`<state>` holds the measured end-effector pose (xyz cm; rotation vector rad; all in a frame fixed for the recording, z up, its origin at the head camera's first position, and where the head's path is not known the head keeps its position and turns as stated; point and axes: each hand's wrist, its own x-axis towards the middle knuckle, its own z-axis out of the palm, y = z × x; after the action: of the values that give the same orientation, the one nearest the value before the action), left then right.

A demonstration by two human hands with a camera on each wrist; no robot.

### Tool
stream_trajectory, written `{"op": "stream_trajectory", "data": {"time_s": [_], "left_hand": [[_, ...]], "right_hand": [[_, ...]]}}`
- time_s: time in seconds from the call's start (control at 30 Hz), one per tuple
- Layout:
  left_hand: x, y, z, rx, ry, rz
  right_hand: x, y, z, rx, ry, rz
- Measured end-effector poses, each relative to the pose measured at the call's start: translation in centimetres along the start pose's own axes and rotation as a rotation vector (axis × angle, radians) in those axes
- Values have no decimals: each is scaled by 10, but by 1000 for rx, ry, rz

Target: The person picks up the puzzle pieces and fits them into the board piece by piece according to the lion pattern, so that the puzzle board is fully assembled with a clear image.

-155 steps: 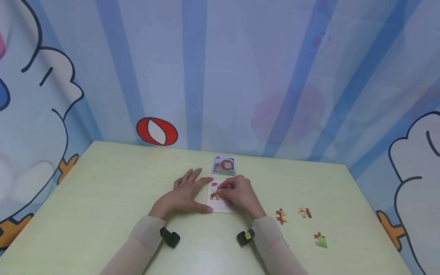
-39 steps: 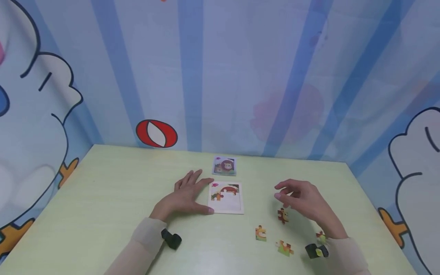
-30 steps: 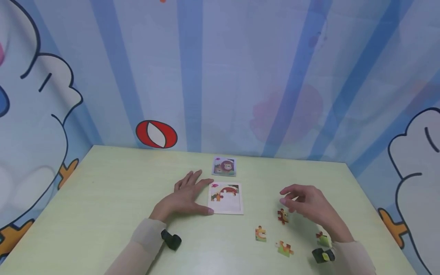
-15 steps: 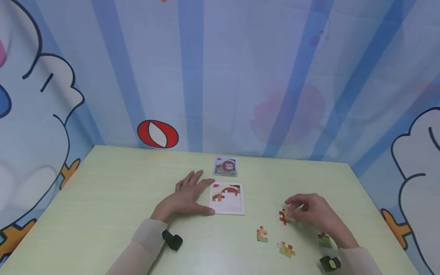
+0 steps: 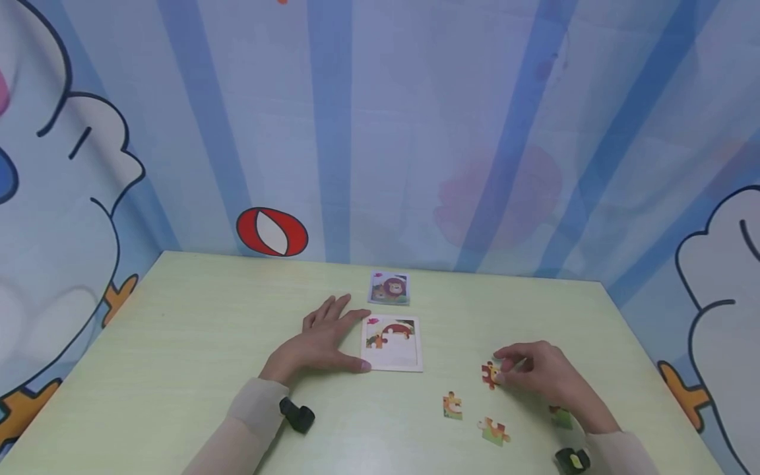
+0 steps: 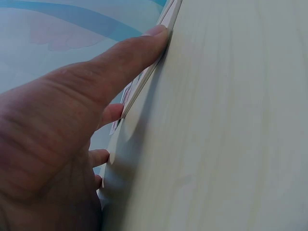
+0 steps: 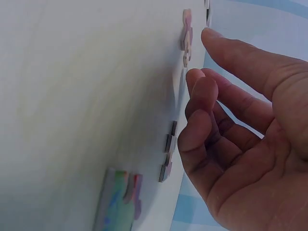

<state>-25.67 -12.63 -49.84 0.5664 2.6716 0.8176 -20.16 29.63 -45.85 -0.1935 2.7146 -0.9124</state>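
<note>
My left hand (image 5: 323, 340) lies spread at the left side of a white puzzle tray (image 5: 388, 361). Its index fingertip and thumb touch the tray's left edge. Joined pieces fill part of the tray, along the top and left. My right hand (image 5: 549, 373) is over a red-brown and yellow puzzle piece (image 5: 489, 375), thumb and index finger close to it. In the right wrist view, a gap shows between thumb and fingertips, with nothing held. Under the fingers there lies another piece (image 7: 167, 154), which the hand hides in the head view.
A lion picture card (image 5: 388, 288) lies behind the tray. Loose puzzle pieces lie nearer me: an orange one (image 5: 452, 406), a green-and-orange one (image 5: 494, 431), and a green one (image 5: 560, 417) partly behind the right wrist. A printed curtain (image 5: 392, 132) hangs behind the table.
My right hand has gone from the tray to the loose pieces at right, lowering toward the red-brown one. The tray shows an added lion-mane piece at top. My left hand stays put.
</note>
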Motion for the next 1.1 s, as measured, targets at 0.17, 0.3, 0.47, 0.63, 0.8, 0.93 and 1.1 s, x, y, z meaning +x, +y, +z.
{"op": "stream_trajectory", "data": {"time_s": [0.17, 0.3, 0.47, 0.63, 0.8, 0.93, 1.1], "left_hand": [[-1, -1, 0, -13, 5, 5], [-1, -1, 0, -7, 2, 0], [-1, 0, -1, -3, 2, -1], [-1, 0, -1, -8, 8, 3], [0, -1, 1, -24, 22, 17], [-1, -1, 1, -36, 25, 23], [-1, 0, 0, -22, 9, 10]], "right_hand": [[2, -2, 4, -4, 0, -13], [3, -4, 8, -3, -8, -14], [3, -3, 10, -17, -9, -4], [4, -4, 9, -23, -3, -10], [4, -4, 6, 8, 0, -61], [6, -4, 5, 11, 5, -90], [9, -7, 4, 7, 22, -86]]}}
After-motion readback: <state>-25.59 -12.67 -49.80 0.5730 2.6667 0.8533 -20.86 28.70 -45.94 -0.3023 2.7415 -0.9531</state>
